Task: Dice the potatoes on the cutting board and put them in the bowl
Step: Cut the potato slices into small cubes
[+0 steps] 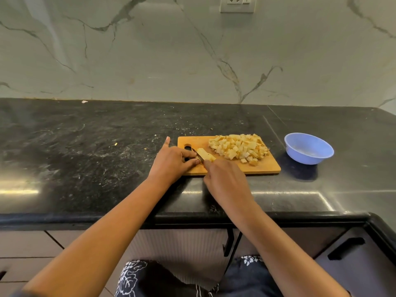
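Last potato strip [206, 156] sits left of center on the cutting board [265, 167], diced pile [239, 150] to its right. Right hand [225, 179] grips the knife [197, 155], handle hidden. Left hand [171, 161] fingertips at the strip's end, pinching or pressing unclear. Dicing nearly done. Next: crosscuts, then scoop into the blue bowl [308, 147], far right, looks empty. No readable writing.

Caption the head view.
Right hand slices a potato piece with a knife, left hand steadying it; diced potato piled on cutting board, blue bowl beside.
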The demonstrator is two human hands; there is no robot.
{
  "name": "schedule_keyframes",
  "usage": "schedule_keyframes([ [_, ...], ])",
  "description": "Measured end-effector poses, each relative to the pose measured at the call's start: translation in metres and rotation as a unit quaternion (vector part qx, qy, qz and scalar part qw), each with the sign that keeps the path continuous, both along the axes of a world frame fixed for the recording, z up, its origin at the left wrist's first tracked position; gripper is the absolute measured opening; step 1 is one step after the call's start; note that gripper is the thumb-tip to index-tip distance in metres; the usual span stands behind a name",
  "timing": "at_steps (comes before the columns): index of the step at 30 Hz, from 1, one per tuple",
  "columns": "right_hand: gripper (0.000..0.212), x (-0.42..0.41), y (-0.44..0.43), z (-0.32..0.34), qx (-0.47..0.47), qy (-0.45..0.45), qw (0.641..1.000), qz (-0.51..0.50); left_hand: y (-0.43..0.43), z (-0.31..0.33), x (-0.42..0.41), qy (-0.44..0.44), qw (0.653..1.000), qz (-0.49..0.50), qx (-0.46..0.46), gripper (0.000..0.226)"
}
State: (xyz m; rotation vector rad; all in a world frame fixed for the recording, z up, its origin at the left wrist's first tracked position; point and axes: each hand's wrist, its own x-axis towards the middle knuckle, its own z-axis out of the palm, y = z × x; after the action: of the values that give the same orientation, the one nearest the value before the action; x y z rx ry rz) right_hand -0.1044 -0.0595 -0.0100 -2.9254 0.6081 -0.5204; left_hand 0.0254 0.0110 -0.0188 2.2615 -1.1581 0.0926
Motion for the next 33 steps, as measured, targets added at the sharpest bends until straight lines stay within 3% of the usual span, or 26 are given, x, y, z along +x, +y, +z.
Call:
schedule_keyframes([
  [13,0.043,-0.069,0.004,0.006,0.045,0.013,0.999,0.022,-0.002,-0.007,0.008,0.011,0.999,-0.001,0.05,0.043],
  [17,0.039,-0.091,-0.009,0.002,0.043,-0.104,0.994,0.005,-0.001,-0.008,0.009,0.015,0.999,-0.011,0.047,0.047],
  [20,0.036,-0.084,-0.033,-0.007,0.048,-0.187,0.98,-0.041,-0.005,-0.008,0.007,0.048,0.998,-0.03,0.029,0.063],
  [26,0.035,-0.053,-0.059,-0.019,0.161,-0.262,0.947,-0.092,-0.028,-0.011,-0.006,0.062,0.995,-0.04,0.072,0.091],
  [33,0.036,-0.045,-0.063,-0.025,0.175,-0.272,0.942,-0.087,-0.044,-0.018,0.002,0.032,0.999,-0.018,0.033,0.068],
])
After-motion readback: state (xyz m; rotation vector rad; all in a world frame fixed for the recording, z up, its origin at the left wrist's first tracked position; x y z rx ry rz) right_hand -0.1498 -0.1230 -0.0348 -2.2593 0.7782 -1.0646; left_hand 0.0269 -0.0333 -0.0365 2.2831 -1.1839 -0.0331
